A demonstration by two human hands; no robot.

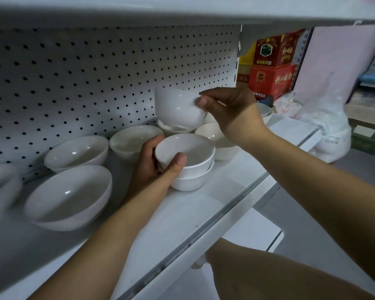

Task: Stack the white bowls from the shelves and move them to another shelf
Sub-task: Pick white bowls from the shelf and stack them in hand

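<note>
- Right hand (232,111): pinches the rim of the lifted bowl (178,107), thumb on the outer wall, other fingers over the lip. The bowl is clear of the shelf (204,213) and tilted, outer wall toward the camera, mouth toward the pegboard (95,72).
- Probable reason for the rim pinch: the small bowls sit crowded at the back, leaving little room to cup one from the side.
- Rear bowl (173,129) sits on the shelf directly under the lifted bowl; the two look apart, though the gap is hard to read.
- Left hand (154,163): curled round the stack (188,169) of two nested small bowls, thumb on the near wall of the top one, fingers round the far side.
- The stack rests on the shelf toward the front edge. Judgement: this grip steadies the landing spot so it does not slide when a bowl drops in.
- The lifted bowl is above and behind the stack, not touching it.
- Step in hand, as judged: adding a third bowl. It needs levelling, mouth up, before it goes down.
- Not yet stacked: the wide bowls (74,193) standing singly to the left, and one bowl (208,131) under the right wrist.
- The wide bowls look too broad to nest inside the small stack and probably need their own pile.
- Off-task: red cartons (273,61) and a plastic bag (325,126) beyond the shelf end.
</note>
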